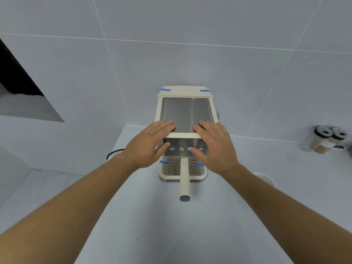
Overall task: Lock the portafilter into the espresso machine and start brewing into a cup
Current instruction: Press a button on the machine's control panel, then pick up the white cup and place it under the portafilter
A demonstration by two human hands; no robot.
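A cream espresso machine (185, 109) with a steel top stands against the tiled wall. The portafilter's cream handle (184, 180) sticks out toward me from under the button panel, over the drip tray (172, 169). My left hand (150, 143) lies flat on the machine's front left corner, its thumb beside the leftmost button. My right hand (215, 145) rests on the front right corner, and its thumb touches a button (189, 149) that glows blue. A white cup (265, 178) sits on the counter to the right, partly hidden behind my right forearm. No cup shows on the drip tray.
Two dark-lidded jars (327, 139) of pale powder stand at the far right by the wall. A black power cable (112, 153) curls left of the machine. A dark wall recess (17, 80) opens on the left. The white counter (152, 216) stretches toward me.
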